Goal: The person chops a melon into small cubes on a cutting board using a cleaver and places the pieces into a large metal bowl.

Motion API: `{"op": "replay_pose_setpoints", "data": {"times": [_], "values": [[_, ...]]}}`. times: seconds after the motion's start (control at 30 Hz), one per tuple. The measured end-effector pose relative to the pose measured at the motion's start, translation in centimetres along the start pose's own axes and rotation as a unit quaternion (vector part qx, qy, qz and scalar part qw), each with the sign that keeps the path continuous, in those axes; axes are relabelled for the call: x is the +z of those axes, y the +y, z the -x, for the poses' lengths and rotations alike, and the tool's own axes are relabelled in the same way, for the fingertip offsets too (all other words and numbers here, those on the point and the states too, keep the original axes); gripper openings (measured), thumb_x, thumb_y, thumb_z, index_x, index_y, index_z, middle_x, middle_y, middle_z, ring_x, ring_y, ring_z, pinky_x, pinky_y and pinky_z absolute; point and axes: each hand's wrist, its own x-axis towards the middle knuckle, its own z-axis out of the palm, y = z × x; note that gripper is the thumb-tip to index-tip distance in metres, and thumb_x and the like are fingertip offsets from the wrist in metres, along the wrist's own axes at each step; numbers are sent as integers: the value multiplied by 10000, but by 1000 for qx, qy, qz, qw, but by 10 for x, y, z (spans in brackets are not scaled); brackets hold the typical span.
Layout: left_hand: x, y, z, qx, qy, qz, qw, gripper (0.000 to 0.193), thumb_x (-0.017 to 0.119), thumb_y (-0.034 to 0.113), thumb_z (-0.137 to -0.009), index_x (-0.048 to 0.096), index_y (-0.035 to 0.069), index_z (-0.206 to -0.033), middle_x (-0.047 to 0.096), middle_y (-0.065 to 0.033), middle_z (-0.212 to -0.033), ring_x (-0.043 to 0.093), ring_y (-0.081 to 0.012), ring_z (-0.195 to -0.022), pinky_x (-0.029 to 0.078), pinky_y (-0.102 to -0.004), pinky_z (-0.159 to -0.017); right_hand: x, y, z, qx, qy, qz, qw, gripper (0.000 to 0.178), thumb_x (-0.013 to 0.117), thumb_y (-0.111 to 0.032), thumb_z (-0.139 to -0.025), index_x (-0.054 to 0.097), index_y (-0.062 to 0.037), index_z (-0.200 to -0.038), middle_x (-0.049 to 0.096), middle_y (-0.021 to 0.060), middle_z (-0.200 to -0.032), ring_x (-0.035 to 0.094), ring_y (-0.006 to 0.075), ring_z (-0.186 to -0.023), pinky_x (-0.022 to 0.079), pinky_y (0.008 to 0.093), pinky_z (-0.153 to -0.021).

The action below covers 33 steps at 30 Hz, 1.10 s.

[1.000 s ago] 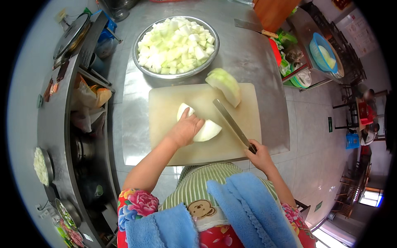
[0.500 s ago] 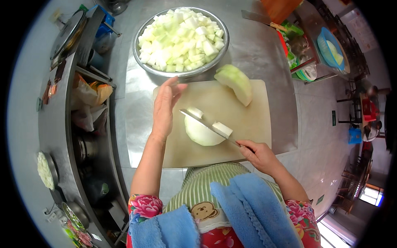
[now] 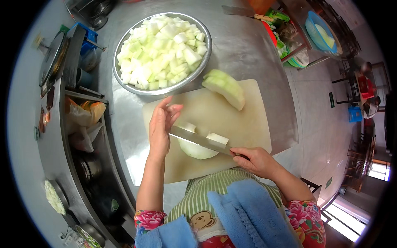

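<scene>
In my right hand (image 3: 254, 161) is the handle of a kitchen knife (image 3: 202, 141). Its broad blade lies slantwise over a peeled piece of pale winter melon (image 3: 197, 151) on the cutting board (image 3: 244, 140). Beyond the blade are a cut strip of melon (image 3: 218, 139) and another small cut piece (image 3: 187, 126). My left hand (image 3: 160, 128) is raised near the blade's tip, fingers apart and holding nothing. A thick curved melon wedge (image 3: 224, 90) rests at the board's far edge. The blade hides part of the melon piece.
Behind the board a metal bowl (image 3: 208, 53) is heaped with melon cubes (image 3: 161, 49). A cleaver (image 3: 237, 11) lies at the table's far side. To the left runs a metal shelf unit (image 3: 62, 136); at right a blue basket (image 3: 318, 35) stands on another surface.
The view has shifted, so the bowl and board appear farther left. The knife blade has tilted and now shows more of its broad face. My left hand stays raised and empty.
</scene>
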Motion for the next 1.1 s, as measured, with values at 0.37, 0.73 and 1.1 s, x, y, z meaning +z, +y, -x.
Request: {"op": "replay_pose_setpoints", "data": {"times": [0.37,0.73,1.1], "values": [[5,5,-6,-17,-4,-20,1000,523,389,432,-1022,455,28,-1347,617,-75,-1086,569,-149,-1068,443,-306,-964,-5,1,-6,17,-25,-8,1000,416,560,-364,-944,620,-19,-1168,674,197,-924,657,352,-830,512,387,-746],[14,-3,-19,-32,-9,-210,977,307,397,91,-1011,514,17,-1285,618,-45,-995,575,-113,-962,472,-274,-862,-4,-5,-14,51,-40,-17,998,364,561,-308,-954,612,-12,-1159,675,190,-853,664,301,-760,511,349,-718],[1,-24,-29,-35,3,-194,980,308,393,52,-994,523,-9,-1267,632,-95,-984,592,-145,-942,477,-273,-860,-3,-24,-25,112,-62,93,987,317,536,-299,-955,607,8,-993,650,229,-781,642,396,-728,504,425,-666]]}}
